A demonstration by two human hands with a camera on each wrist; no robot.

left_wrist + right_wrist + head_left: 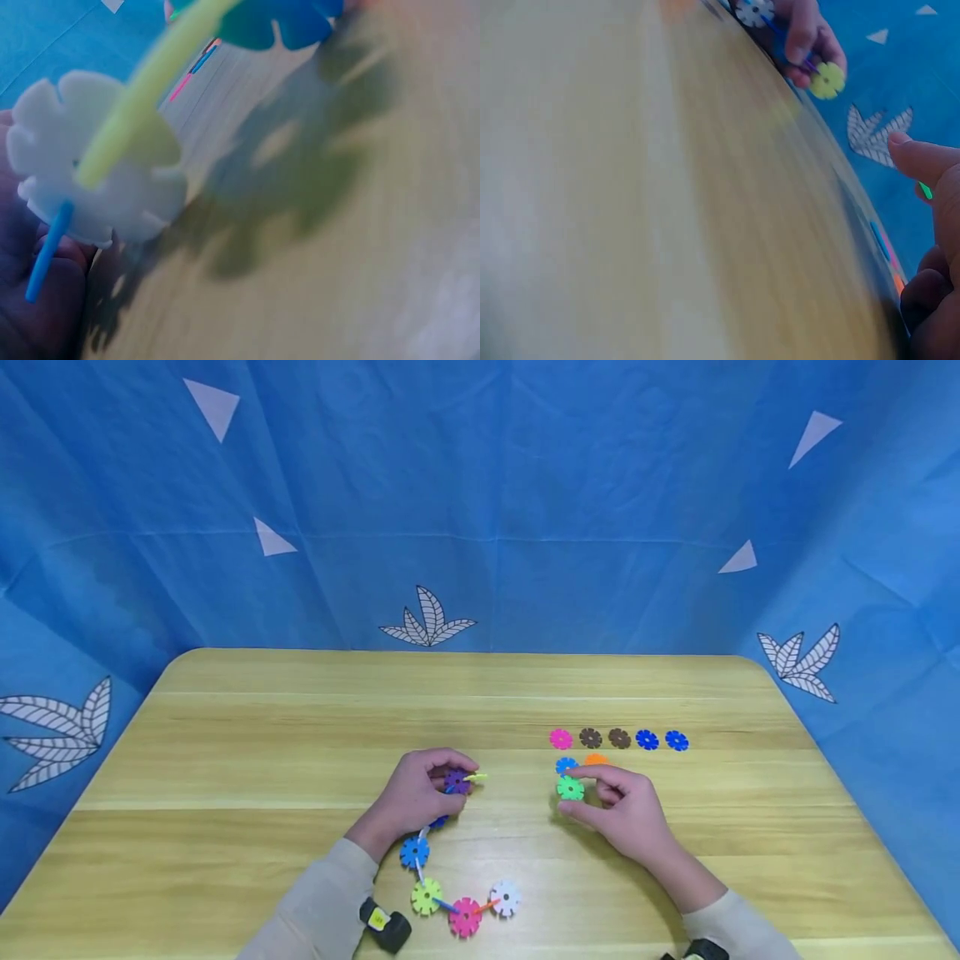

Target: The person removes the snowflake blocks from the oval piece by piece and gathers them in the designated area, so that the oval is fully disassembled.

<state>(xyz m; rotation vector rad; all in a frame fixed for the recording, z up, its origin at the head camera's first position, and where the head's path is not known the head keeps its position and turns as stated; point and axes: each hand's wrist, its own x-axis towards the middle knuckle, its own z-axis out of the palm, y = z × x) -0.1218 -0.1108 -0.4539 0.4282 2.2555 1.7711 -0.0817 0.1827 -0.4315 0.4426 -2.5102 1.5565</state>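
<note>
My left hand (420, 793) pinches a purple notched disc (457, 781) at one end of a linked chain, with a yellow disc (476, 777) seen edge-on beside it. The chain curves toward me through a blue disc (415, 852), a lime disc (427, 897) and a pink disc (465, 917) to a white disc (506, 899). Between thumb and forefinger, my right hand (626, 814) holds a green disc (571, 788). In the left wrist view a white disc (97, 157) and a yellow one (150, 90) show close up.
Behind my right hand lies a row of loose discs: pink (561, 739), two brown (590, 738) and two dark blue (647, 740). A light blue disc (567, 766) and an orange disc (596, 759) lie nearer the hand. Blue cloth (495, 527) hangs behind the table (300, 710).
</note>
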